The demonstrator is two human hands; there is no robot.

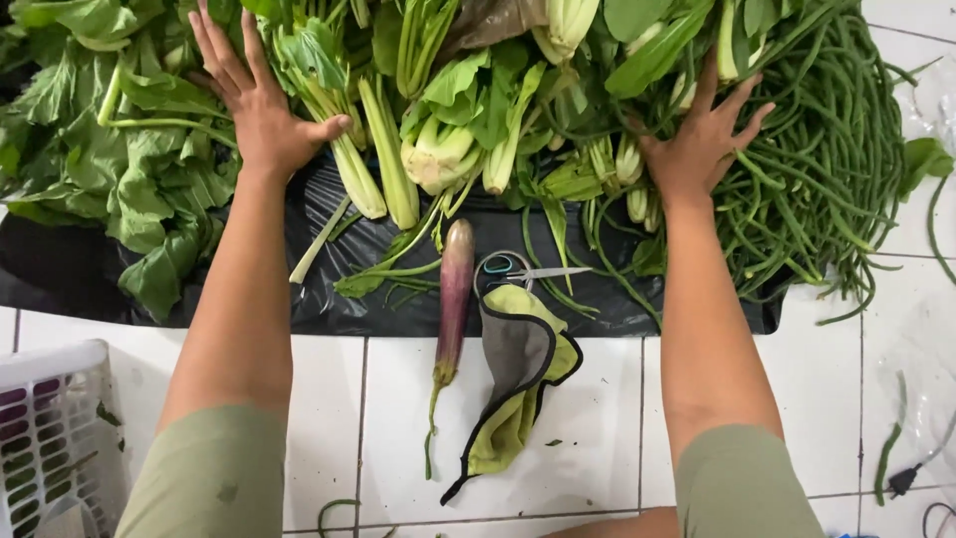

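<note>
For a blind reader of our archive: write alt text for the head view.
Two bare hands, left hand and right hand, press flat with spread fingers on a heap of leafy greens and long beans lying on black plastic sheeting. On the near edge lie a purple eggplant, scissors and a yellow-grey cloth.

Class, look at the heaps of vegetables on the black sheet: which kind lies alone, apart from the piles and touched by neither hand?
The long purple eggplant. It lies singly between the forearms, beside the scissors, while the leafy greens and long beans are heaped under the hands.
</note>
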